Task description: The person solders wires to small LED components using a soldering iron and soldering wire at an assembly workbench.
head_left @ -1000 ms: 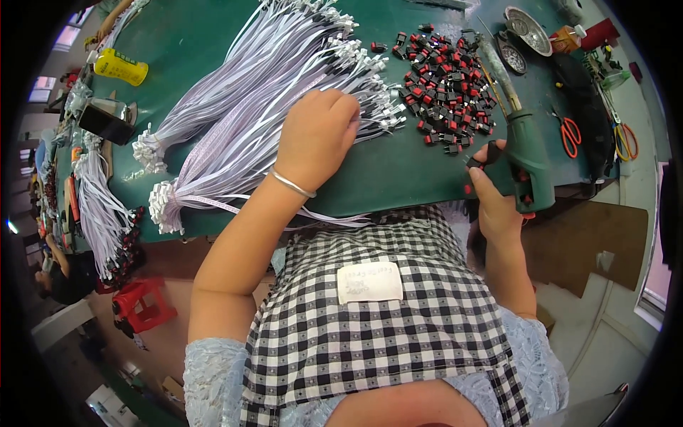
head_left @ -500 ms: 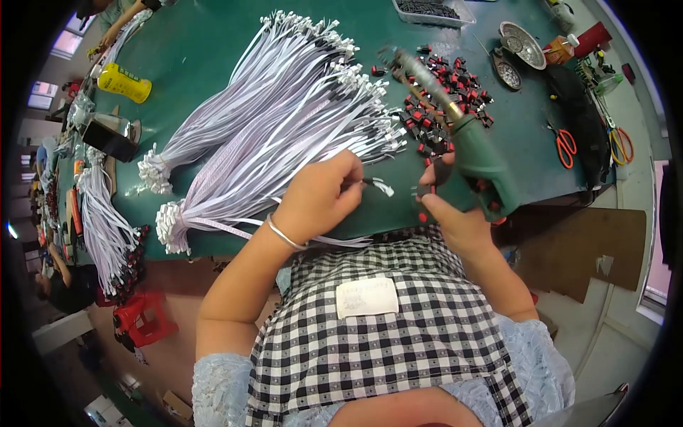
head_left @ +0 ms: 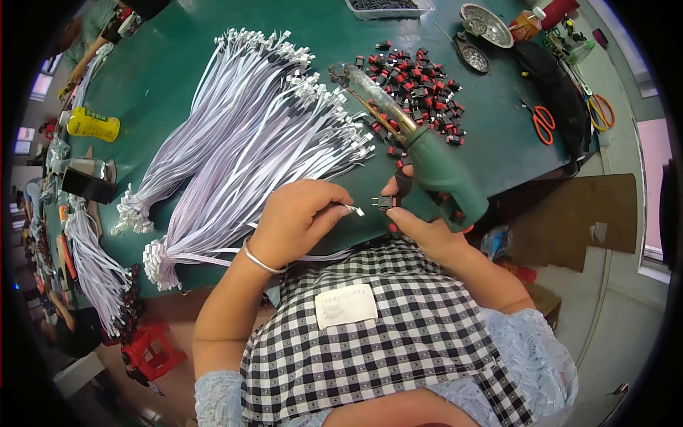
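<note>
My left hand [head_left: 299, 217], a bangle on its wrist, pinches a thin white wire end [head_left: 354, 209] between thumb and forefinger. Facing it across a small gap is a black rocker switch [head_left: 385, 202], its metal pins pointing at the wire. The thumb and finger of my right hand [head_left: 435, 238] grip that switch. The same hand also holds a green soldering gun [head_left: 437, 160], whose handle hides part of the fingers. Its tip points up and left, above the table. Left of my hands lie two bundles of white flat cables [head_left: 242, 167] with white connectors at their ends.
Red and black switches [head_left: 420, 92] lie piled beyond the soldering gun. At the far right are a metal dish [head_left: 491, 23], a small pan [head_left: 471, 55] and red-handled scissors [head_left: 543, 124]. A yellow bottle [head_left: 94, 124] and a phone [head_left: 89, 185] are at left. Other people work at far left.
My hands have drawn closer together, so the wire end and the switch are nearer each other. The switch's pins now show plainly. The whole view has shifted a little.
</note>
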Demonstrator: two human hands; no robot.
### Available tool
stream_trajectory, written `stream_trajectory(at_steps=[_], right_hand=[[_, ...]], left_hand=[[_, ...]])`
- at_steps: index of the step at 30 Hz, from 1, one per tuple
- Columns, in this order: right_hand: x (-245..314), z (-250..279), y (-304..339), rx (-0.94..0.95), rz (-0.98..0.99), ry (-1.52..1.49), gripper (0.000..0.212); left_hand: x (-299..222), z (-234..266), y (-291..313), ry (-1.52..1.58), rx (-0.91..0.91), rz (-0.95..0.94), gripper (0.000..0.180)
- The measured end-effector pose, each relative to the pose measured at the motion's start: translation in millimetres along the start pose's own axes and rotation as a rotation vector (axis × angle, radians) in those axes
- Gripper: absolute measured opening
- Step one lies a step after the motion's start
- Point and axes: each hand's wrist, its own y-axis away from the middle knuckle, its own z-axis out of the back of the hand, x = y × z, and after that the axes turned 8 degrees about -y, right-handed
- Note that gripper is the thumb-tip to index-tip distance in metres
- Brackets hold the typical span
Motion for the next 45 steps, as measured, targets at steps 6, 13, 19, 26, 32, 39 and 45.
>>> stream_trajectory(at_steps=[6, 13, 19, 26, 32, 39, 45], right_hand=[[3.6, -3.3, -0.2, 0.073, -0.021, 0.086, 0.027], [-0.9, -6.9, 2.1, 0.035, -0.195, 0.09, 0.05], [-6.0, -6.8, 3.2, 0.041, -0.222, 0.095, 0.05], [-5.6, -10.2, 1.9, 0.031, -0.272, 0.081, 0.049], [-1.9, -11.6, 2.8, 0.029, -0.336, 0.03, 0.047], [-1.4, -9.9, 3.5, 0.047, -0.334, 0.037, 0.044], [-0.5, -10.3, 2.9, 0.048, -0.329, 0.035, 0.04]], left_hand=[[-14.9, 4.9, 6.3, 0.375, 0.184, 0.32, 0.007], [-7.7, -4.3, 11.7, 0.722, 0.246, 0.489, 0.011], [-4.6, -4.7, 12.3, 0.875, 0.268, 0.489, 0.014], [2.3, -7.4, 15.5, 0.882, 0.278, 0.488, 0.01], [-6.2, -11.8, 12.9, 0.753, 0.222, 0.467, 0.006], [-13.7, -9.3, 6.1, 0.777, 0.21, 0.456, 0.003], [-17.2, -7.5, 4.7, 0.792, 0.233, 0.506, 0.003]])
